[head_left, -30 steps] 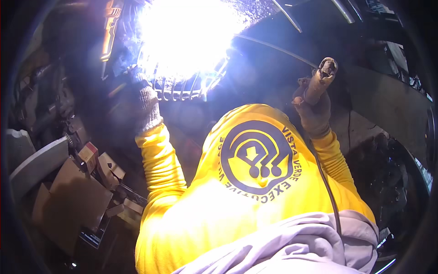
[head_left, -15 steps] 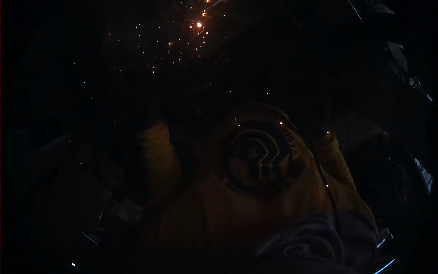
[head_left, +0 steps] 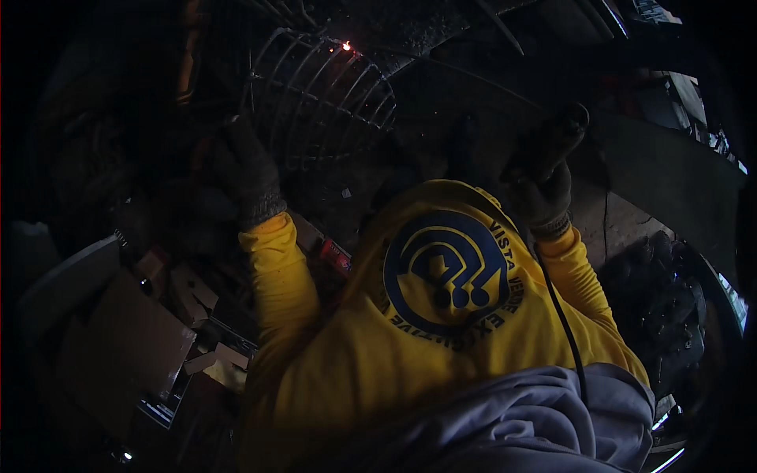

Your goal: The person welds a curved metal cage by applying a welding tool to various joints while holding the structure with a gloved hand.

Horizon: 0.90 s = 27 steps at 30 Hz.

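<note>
Above the left hand (head_left: 248, 177), which grips its rim, a wire cage (head_left: 319, 98) looks stiff, light and hot near the glowing weld (head_left: 345, 46); right hand (head_left: 544, 185) clasps the electrode holder (head_left: 556, 138).

The view is very dim and underexposed, with most of the frame sunk in near-black shadow. The one light source in sight is a small orange glowing spot (head_left: 344, 46) near the top, too weak to light much beyond the nearest wires of the wire cage (head_left: 319, 98). The yellow sleeves (head_left: 276, 276) show as the brightest area, muted and grainy. Faint daylight glints at the lower right rim. Fisheye distortion bends the edges, which fade into a black vignette. Dark parts are noisy and lack detail.
</note>
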Available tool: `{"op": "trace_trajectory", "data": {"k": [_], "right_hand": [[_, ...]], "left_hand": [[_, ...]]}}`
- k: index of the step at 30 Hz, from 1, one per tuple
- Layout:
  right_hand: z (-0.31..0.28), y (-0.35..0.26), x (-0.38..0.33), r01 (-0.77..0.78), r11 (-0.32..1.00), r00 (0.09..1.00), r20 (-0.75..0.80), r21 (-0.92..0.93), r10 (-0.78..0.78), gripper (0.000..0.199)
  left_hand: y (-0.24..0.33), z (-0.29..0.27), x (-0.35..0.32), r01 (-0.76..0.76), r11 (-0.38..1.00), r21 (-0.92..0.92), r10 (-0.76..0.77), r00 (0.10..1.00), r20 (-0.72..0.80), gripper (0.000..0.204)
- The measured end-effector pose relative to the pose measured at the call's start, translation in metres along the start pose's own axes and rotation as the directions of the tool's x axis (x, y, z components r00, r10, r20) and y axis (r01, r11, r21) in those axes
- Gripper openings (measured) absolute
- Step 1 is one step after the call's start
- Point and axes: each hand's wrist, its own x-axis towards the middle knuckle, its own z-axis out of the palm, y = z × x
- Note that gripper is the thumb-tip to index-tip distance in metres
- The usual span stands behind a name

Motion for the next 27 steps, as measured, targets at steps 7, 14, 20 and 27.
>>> {"op": "trace_trajectory", "data": {"k": [7,14,20,27], "right_hand": [[-0.006,0.000,0.000,-0.065,0.997,0.998,0.012,0.043,0.064,0.056],[-0.002,-0.012,0.003,-0.115,0.989,0.993,0.002,-0.096,0.115,0.049],[-0.005,-0.003,-0.002,-0.093,0.996,0.994,0.058,-0.009,0.093,0.056],[-0.005,-0.004,-0.001,-0.079,0.996,0.993,0.090,-0.032,0.082,0.054]], "left_hand": [[0.014,-0.010,0.017,0.727,0.436,-0.530,-0.596,0.675,0.435,0.020],[0.004,-0.011,0.012,0.688,0.642,-0.339,-0.531,0.717,0.451,0.026],[0.002,-0.008,0.010,0.622,0.648,-0.439,-0.509,0.783,0.357,0.028],[0.000,-0.007,0.008,0.553,0.705,-0.443,-0.420,0.830,0.368,0.026]]}}
